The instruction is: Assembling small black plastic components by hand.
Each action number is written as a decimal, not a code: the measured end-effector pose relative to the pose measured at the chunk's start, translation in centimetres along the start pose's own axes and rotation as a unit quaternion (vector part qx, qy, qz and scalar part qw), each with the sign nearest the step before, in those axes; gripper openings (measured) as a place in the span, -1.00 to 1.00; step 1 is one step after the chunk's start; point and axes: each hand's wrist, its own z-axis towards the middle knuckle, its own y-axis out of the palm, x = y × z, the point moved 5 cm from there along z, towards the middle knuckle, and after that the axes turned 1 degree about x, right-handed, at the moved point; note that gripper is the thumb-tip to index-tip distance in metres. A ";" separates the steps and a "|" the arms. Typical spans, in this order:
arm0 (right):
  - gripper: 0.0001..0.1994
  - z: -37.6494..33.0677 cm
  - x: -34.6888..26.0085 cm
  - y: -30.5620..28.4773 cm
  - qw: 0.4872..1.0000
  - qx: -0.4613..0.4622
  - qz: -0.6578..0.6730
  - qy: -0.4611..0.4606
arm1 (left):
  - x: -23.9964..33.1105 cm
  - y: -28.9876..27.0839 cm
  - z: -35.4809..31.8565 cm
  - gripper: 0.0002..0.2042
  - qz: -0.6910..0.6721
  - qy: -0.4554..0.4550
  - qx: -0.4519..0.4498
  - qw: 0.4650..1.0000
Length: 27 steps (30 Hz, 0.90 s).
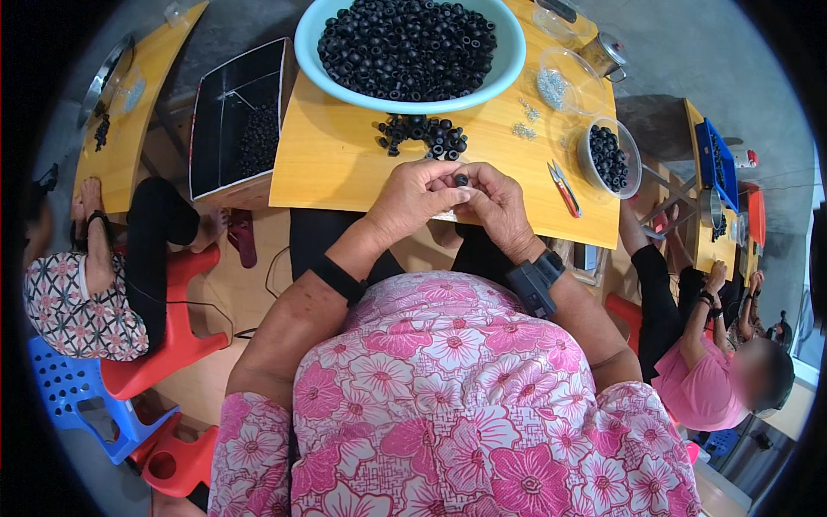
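Above the table's near edge, my left hand [415, 198] and my right hand [498, 211] meet with fingers pinched together. Between the fingertips sits one small round black piece [461, 180] with a hollow in it, apparently rubber or plastic. Both hands seem to close on it; the fingers partly hide it. Just beyond them lies a loose pile of similar black pieces [444, 138]. Farther back, a large light-blue basin [517, 52] is heaped with more of them.
Red-handled snips [566, 191] lie right on the yellow table [332, 164]. Nearby stand a clear tub [636, 181] of black pieces, a clear bowl [594, 82] of small clear bits and a metal mug [605, 53]. A black-lined box [215, 138] stands left. People sit at both sides.
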 end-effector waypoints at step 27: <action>-0.82 1.7 1.0 -1.7 0.966 -0.104 0.184 0.150 | -1.4 -0.4 0.6 -0.64 -0.046 -0.009 0.029 0.998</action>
